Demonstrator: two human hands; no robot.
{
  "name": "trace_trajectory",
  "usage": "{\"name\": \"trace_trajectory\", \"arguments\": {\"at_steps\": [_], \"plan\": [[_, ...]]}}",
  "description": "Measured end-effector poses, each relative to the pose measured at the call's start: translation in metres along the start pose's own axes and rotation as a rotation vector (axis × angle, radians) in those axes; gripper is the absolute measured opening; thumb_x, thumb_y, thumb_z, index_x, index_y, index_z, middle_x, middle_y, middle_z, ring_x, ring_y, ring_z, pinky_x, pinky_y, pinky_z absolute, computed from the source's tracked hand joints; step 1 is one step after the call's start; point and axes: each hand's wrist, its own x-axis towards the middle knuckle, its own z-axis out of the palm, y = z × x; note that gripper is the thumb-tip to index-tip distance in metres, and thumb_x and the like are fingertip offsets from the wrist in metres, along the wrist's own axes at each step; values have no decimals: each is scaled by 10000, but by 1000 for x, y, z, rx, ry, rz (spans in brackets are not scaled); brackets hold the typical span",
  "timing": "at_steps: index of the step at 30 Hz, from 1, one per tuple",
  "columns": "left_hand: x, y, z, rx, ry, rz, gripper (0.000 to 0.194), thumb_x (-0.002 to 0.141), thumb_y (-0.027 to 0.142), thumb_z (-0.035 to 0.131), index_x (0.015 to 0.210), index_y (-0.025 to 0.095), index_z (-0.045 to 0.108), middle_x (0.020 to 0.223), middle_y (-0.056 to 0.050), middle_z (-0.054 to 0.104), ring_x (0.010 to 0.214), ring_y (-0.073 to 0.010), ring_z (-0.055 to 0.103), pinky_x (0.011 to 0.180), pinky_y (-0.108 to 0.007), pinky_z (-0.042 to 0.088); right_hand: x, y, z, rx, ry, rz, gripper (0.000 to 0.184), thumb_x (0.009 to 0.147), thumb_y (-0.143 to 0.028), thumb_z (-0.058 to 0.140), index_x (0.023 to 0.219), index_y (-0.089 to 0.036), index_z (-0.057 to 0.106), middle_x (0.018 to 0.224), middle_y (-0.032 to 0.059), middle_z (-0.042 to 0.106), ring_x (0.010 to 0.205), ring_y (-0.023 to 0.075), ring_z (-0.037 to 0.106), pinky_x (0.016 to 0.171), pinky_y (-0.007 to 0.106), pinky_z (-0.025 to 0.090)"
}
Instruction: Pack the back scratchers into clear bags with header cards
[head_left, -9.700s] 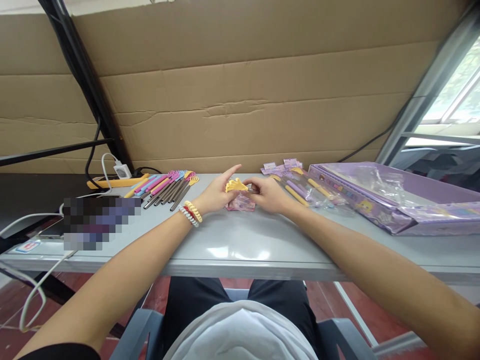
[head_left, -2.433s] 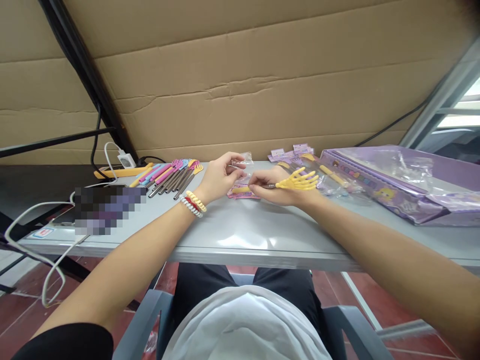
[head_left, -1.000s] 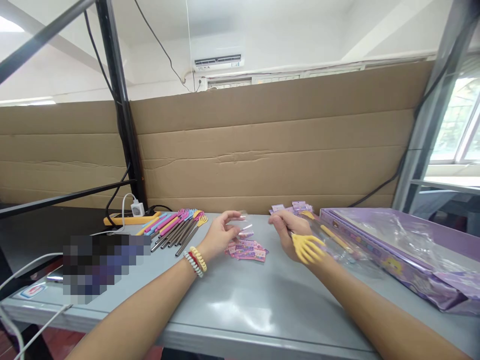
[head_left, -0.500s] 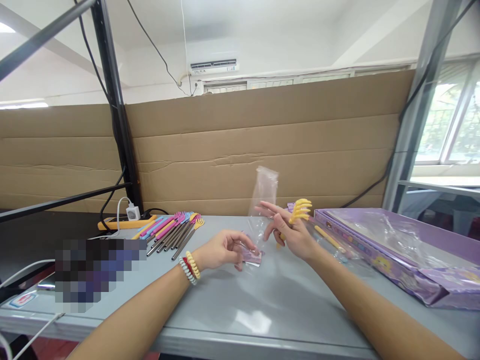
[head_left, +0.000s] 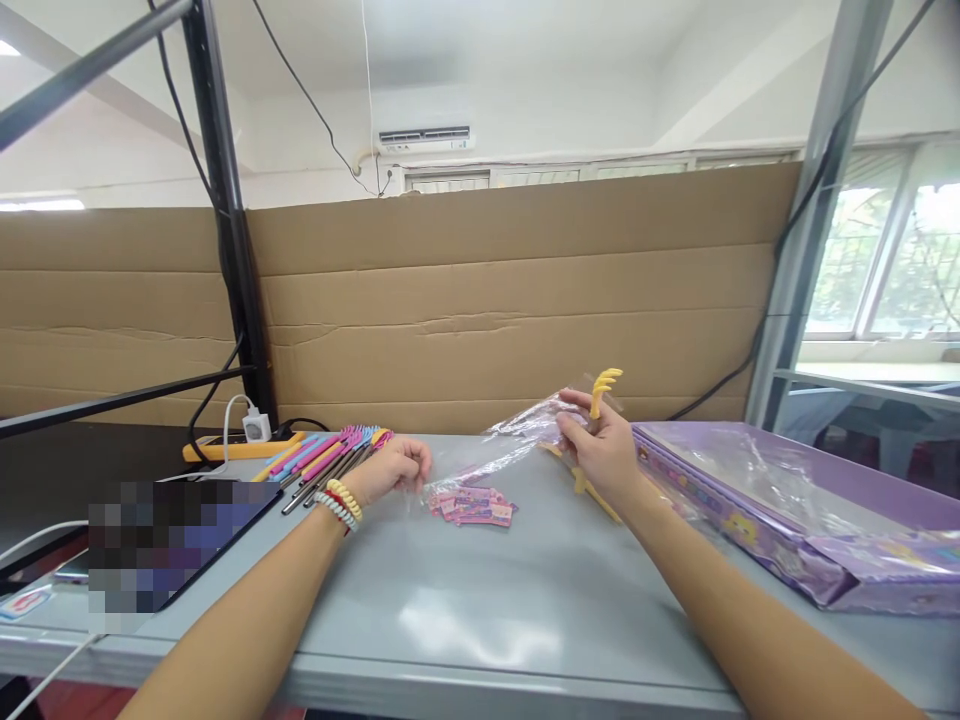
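Note:
A clear plastic bag [head_left: 517, 440] is stretched slantwise between my two hands above the table. My left hand [head_left: 394, 470], fingers pinched together, has its lower left end. At the upper right end, my right hand [head_left: 600, 445] is closed on the bag and on a yellow back scratcher [head_left: 604, 382], whose claw-shaped head sticks up past the fingers. Under the bag lie several small pink and purple printed cards [head_left: 476, 508] in a loose pile. Beside my left hand is a bundle of back scratchers [head_left: 330, 462] with coloured claw heads and metal rods.
A shallow purple printed box [head_left: 757, 530] with clear plastic inside stands on the right. At the left are a pixelated dark device [head_left: 217, 530] and a yellow power strip [head_left: 202, 452] with a white plug [head_left: 256, 428]. A cardboard wall [head_left: 510, 300] closes off the back.
My left hand has moved left, off the cards, which now show as a spread pile. The bag has gone from standing upright to stretched between my hands. My right fingers have closed.

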Motion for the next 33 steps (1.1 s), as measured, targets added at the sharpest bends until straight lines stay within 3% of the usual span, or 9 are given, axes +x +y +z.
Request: {"name": "trace_trajectory", "arguments": {"at_steps": [4,7,10,12,15,17,21,27,33], "plan": [[5,-5,-13,216,320,103,136,520,185,434,583,168,553,480,17,494,481,-115,428,472,-227,327,-4,3,1,-151,-42,-41,437,731,-388,606,1095,-150,566,612,-12,567,441,109,495,442,255,409],[6,-4,-12,603,738,192,267,641,199,479,854,173,638,835,-66,614,780,-206,556,699,-330,445,-10,-4,6,-211,-172,-36,435,751,-371,572,1126,-152,550,611,-3,582,456,127,521,435,261,404],[1,3,4,962,1038,261,306,698,217,536,981,172,645,1167,-146,528,1103,-310,456,906,-435,380,-17,-13,14,-173,-276,16,485,747,-331,545,1197,-156,496,812,62,651,472,116,522,422,270,406],[-4,10,22,995,871,351,229,772,241,498,929,163,645,1050,-126,585,1030,-269,497,900,-399,386,-22,-16,19,-130,-315,48,547,730,-286,531,1259,-174,444,939,91,650,480,112,513,386,265,375],[-8,19,55,817,190,377,320,876,348,392,746,167,622,679,-28,596,673,-157,531,703,-292,433,-28,-18,24,-50,-392,60,636,711,-227,522,1328,-235,367,1010,82,633,466,104,494,353,252,320],[-8,21,74,651,-106,371,390,900,437,360,832,163,630,736,-17,621,679,-139,537,703,-271,433,-32,-18,26,-3,-460,81,666,712,-200,531,1348,-261,342,937,53,641,418,81,444,369,247,320],[1,13,86,355,-112,350,548,910,549,251,1010,153,615,1036,-75,630,969,-201,546,897,-334,401,-37,-20,28,72,-556,131,708,727,-187,526,1391,-276,295,860,23,646,373,56,375,376,239,307],[16,-2,75,-113,116,137,598,833,650,363,1315,303,433,1449,-51,351,1329,-281,302,998,-378,336,-44,-24,34,94,-676,115,720,731,-197,532,1396,-337,295,1258,62,528,579,113,579,369,221,311],[13,6,77,-425,62,211,595,751,484,634,1261,268,415,1358,-100,442,1222,-255,432,891,-365,410,-48,-27,36,58,-757,90,710,756,-203,535,1400,-353,276,1309,55,493,614,102,585,396,214,363]]}}
